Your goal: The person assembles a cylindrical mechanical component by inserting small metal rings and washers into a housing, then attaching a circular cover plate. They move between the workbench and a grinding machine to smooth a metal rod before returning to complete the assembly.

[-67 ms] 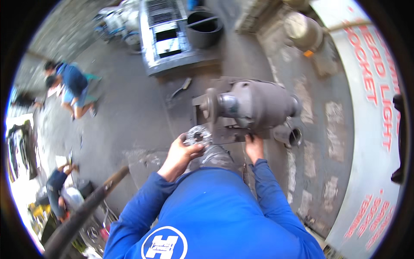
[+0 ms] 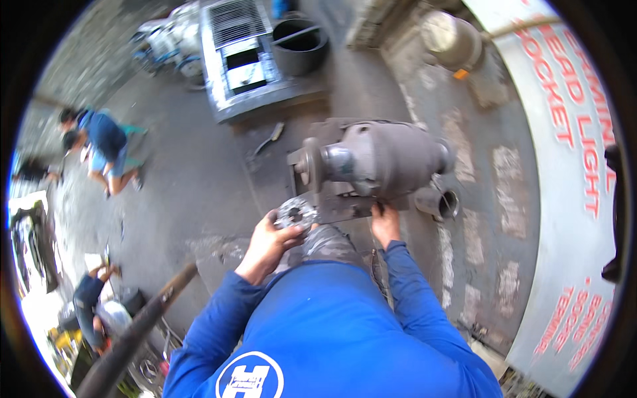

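A grey bench grinder (image 2: 398, 159) stands before me, its round wheel (image 2: 309, 164) at the left end of a shiny shaft. My left hand (image 2: 267, 242) is closed around a round silvery metal part (image 2: 296, 213) with a hole in its middle and an uneven rim. That part is just below the wheel; whether the two touch I cannot tell. At the near edge of the grinder's base plate (image 2: 350, 207), below the motor, is my right hand (image 2: 385, 224). Its fingers are curled, and their tips are partly hidden against that edge.
A metal tube (image 2: 439, 202) lies right of the grinder. Beyond it stand a grated metal box (image 2: 244, 86), a black bucket (image 2: 300, 52) and a lidded container (image 2: 452, 41). A curved-blade tool (image 2: 269, 138) lies on the floor. A pole (image 2: 142, 325) slants at lower left. People (image 2: 106, 146) are farther left.
The whole view has shifted slightly, so the grinder and surroundings sit a little farther left. Both hands keep nearly the same place relative to the grinder.
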`<state>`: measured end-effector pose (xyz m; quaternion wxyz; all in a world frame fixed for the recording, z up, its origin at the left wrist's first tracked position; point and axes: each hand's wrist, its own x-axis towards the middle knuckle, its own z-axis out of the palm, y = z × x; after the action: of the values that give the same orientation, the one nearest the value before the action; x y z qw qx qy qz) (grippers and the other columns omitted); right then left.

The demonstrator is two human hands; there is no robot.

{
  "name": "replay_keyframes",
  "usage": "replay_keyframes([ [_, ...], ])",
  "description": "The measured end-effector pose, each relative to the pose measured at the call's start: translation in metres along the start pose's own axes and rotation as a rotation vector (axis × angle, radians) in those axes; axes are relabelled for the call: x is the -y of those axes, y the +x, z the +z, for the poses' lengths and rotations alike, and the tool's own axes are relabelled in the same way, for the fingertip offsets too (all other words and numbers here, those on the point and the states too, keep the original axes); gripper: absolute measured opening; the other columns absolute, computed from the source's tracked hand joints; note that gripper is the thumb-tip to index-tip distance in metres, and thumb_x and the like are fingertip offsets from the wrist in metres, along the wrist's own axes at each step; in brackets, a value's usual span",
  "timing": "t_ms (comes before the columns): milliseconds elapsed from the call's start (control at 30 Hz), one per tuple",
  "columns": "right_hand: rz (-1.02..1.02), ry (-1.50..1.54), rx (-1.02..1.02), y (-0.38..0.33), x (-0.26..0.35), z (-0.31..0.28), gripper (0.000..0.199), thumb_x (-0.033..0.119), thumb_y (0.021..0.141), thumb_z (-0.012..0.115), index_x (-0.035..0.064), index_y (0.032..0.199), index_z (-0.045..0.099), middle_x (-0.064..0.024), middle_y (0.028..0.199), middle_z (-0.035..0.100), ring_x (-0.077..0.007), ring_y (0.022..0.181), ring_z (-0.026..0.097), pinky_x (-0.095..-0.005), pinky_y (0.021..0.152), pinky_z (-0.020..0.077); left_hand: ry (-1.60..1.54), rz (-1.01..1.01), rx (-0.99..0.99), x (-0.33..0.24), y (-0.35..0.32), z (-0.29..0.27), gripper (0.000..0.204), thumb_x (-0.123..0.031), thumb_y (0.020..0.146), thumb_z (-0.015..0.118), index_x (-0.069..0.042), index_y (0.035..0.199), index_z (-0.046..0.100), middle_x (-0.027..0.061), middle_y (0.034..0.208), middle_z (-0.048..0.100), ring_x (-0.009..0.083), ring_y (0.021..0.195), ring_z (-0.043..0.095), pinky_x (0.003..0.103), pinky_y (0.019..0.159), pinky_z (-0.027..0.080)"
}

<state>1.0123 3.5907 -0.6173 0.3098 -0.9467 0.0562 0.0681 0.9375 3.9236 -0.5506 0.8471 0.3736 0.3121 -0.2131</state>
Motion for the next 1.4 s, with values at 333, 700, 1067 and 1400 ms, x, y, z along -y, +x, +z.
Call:
replay_keyframes([
  [333, -0.019, -0.086, 0.090, 0.020, -0.014, 0.028, 0.026, 0.027, 0.100, 0.061, 0.0044, 0.108, 0.072, -0.0246, 0.103, 0.072, -0.0459, 0.099, 0.068, -0.0545, 0.087, 0.0549, 0.295, -0.174, 0.166, 0.021, -0.006, 0.001, 0.049, 0.002, 0.085, 0.061, 0.000, 0.134, 0.054, 0.0139, 0.114, 0.069, 0.0304, 0.087, 0.073, 0.042, 0.073, 0.064],
  [700, 0.416, 0.195, 0.028, -0.298, -0.243, -0.014, 0.044, 0.041, 0.097, 0.064, -0.0019, 0.101, 0.072, -0.0264, 0.102, 0.074, -0.0473, 0.100, 0.070, -0.0539, 0.089, 0.0544, 0.437, -0.433, 0.660, 0.175, -0.005, 0.196, 0.035, -0.028, 0.091, 0.055, -0.012, 0.121, 0.062, 0.0117, 0.109, 0.069, 0.0374, 0.108, 0.068, 0.063, 0.087, 0.058],
  [1067, 1.317, 0.554, -0.897, -0.716, -0.423, -0.065, 0.041, 0.035, 0.102, 0.056, -0.0017, 0.109, 0.075, -0.0218, 0.105, 0.077, -0.0433, 0.098, 0.072, -0.0474, 0.086, 0.0565, 0.572, -1.290, 0.942, 0.536, -0.121, 0.408, 0.030, -0.039, 0.089, 0.064, -0.010, 0.095, 0.063, 0.0092, 0.093, 0.057, 0.0241, 0.081, 0.055, 0.038, 0.072, 0.049],
  [1400, 1.315, 0.473, -0.539, -0.842, -0.353, 0.082, 0.014, 0.022, 0.089, 0.066, 0.0126, 0.099, 0.066, -0.0112, 0.086, 0.073, -0.0333, 0.081, 0.073, -0.0440, 0.070, 0.0592, 0.884, -1.732, 0.806, 0.861, -0.288, 0.496, 0.044, -0.034, 0.090, 0.055, -0.001, 0.116, 0.069, 0.0238, 0.098, 0.070, 0.0439, 0.114, 0.065, 0.058, 0.110, 0.049],
])
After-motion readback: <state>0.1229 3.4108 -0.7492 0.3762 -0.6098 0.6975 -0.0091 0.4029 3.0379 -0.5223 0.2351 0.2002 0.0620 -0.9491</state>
